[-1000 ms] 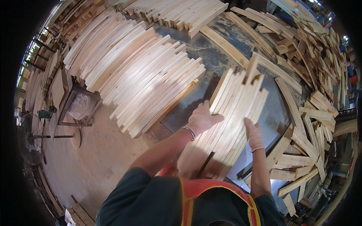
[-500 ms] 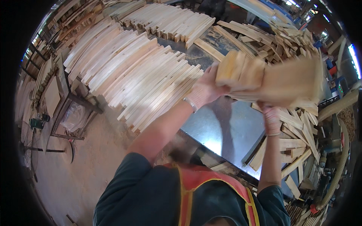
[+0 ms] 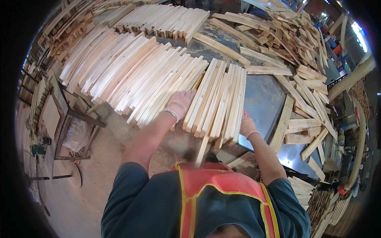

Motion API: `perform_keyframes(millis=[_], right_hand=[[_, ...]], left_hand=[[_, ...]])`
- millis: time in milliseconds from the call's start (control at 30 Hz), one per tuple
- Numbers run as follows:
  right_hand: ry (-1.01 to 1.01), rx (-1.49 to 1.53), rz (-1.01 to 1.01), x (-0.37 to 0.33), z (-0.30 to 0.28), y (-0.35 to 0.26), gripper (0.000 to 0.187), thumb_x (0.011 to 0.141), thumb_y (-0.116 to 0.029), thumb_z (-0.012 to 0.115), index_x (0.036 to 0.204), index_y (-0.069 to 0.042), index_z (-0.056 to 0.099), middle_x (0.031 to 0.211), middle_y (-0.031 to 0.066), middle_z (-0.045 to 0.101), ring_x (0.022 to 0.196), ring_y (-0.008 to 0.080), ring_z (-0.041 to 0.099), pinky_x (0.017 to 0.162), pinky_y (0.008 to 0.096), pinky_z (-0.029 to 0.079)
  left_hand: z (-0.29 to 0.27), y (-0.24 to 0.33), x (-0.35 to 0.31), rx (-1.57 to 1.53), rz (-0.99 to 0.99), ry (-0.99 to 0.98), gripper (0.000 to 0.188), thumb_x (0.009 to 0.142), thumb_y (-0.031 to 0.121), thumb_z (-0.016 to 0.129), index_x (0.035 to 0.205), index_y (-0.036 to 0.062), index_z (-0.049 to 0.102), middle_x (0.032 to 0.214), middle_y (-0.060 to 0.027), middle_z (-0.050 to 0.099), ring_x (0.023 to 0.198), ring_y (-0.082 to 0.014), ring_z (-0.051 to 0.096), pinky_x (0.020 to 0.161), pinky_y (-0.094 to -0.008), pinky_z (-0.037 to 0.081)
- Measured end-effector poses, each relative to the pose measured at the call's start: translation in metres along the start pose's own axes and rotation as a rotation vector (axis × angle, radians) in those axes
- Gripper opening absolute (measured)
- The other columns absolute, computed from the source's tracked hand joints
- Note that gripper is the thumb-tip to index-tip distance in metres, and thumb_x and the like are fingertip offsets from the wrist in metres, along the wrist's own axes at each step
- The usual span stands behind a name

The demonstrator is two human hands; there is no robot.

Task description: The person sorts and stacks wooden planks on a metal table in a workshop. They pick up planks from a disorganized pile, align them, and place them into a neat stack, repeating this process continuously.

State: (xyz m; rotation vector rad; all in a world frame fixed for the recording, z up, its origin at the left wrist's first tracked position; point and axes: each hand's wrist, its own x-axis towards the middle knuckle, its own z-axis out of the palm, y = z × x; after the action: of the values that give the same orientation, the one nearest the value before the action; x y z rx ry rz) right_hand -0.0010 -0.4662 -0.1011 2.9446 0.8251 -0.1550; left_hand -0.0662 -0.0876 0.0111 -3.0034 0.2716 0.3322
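A bundle of wooden strips (image 3: 216,99) is squeezed between my two gloved hands at the table's near edge. My left hand (image 3: 181,104) presses the bundle's left side, and its fingertips are tucked between the bundle and a long row of similar strips (image 3: 135,75). On the opposite side my right hand (image 3: 247,123) grips the bundle, its fingers partly hidden by the wood. The strips lie side by side on edge, their near ends uneven. One strip (image 3: 202,150) juts out toward my chest, below the others.
Behind the row lies a second row of strips (image 3: 166,22). Loose boards (image 3: 305,95) are scattered over the right side of the metal table (image 3: 258,95), heaped higher at the far right. A ribbed hose (image 3: 362,158) runs along the right. A smaller stand (image 3: 75,115) is at the left.
Both hands have brought the bundle down and left from above the table. Its strips, end-on and blurred before, now point away from me beside the long row.
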Motion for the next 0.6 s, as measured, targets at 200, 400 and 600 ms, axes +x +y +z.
perform_keyframes(millis=[200,400,600], right_hand=[[-0.173,0.421,0.138,-0.023,-0.024,-0.022,0.07,0.09,-0.02,0.058,0.156,-0.002,0.042,0.152,0.0244,0.056,0.137,0.0469,0.055,0.115,0.0488,0.047],[-0.203,1.193,0.334,-0.036,-0.004,0.027,0.09,0.09,-0.031,0.077,0.164,-0.001,0.035,0.128,0.0217,0.072,0.119,0.0305,0.069,0.1,0.0399,0.054],[-0.217,1.492,0.37,-0.004,-0.077,-0.031,0.087,0.091,-0.04,0.085,0.155,0.001,0.041,0.129,0.0128,0.07,0.111,0.0209,0.069,0.095,0.0338,0.055]], left_hand=[[0.03,0.007,-0.025,0.051,0.056,0.066,0.053,0.104,0.02,0.049,0.154,0.0053,0.048,0.156,-0.0147,0.05,0.147,-0.0333,0.046,0.118,-0.0437,0.041],[0.02,0.035,-0.115,-0.538,-0.114,0.241,0.05,0.096,0.02,0.062,0.144,0.0083,0.057,0.128,-0.0157,0.066,0.121,-0.0329,0.063,0.1,-0.0475,0.053],[0.116,0.098,-0.182,-1.424,-0.227,-0.15,0.056,0.095,0.025,0.07,0.146,0.0078,0.055,0.129,-0.0132,0.068,0.12,-0.028,0.064,0.097,-0.0421,0.053]])
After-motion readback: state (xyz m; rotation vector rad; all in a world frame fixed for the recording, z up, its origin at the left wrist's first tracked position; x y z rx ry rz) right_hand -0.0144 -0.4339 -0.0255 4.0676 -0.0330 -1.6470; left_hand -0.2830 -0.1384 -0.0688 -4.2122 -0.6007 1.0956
